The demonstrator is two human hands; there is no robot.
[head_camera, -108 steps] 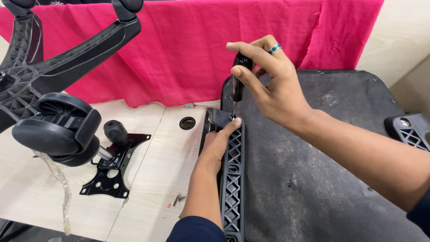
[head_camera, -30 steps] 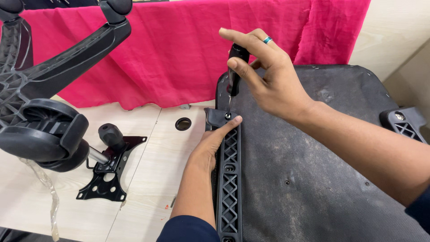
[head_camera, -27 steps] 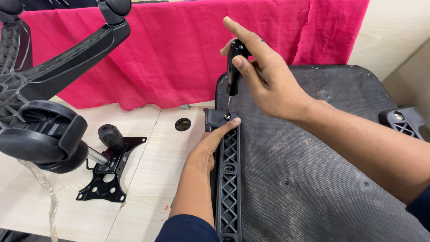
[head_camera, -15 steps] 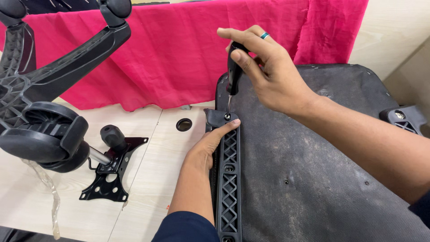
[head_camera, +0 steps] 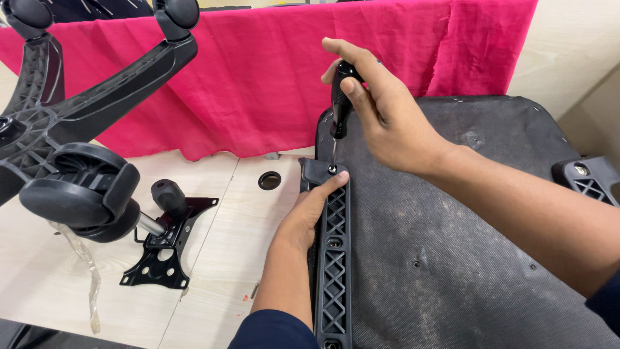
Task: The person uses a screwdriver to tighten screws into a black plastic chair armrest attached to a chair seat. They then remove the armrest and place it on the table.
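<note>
The screwdriver [head_camera: 338, 110] stands nearly upright, tip down on a screw at the top end of the black armrest bracket [head_camera: 333, 258]; the right hand [head_camera: 387, 113] is closed around its handle from above; the left hand [head_camera: 309, 210], fingers flat, presses the bracket's upper end just beside the tip; the bracket's long axis runs toward the viewer along the seat underside [head_camera: 465, 258]; 1 chair base [head_camera: 71, 129] and a metal mechanism plate [head_camera: 165, 242] lie well apart to the left.
</note>
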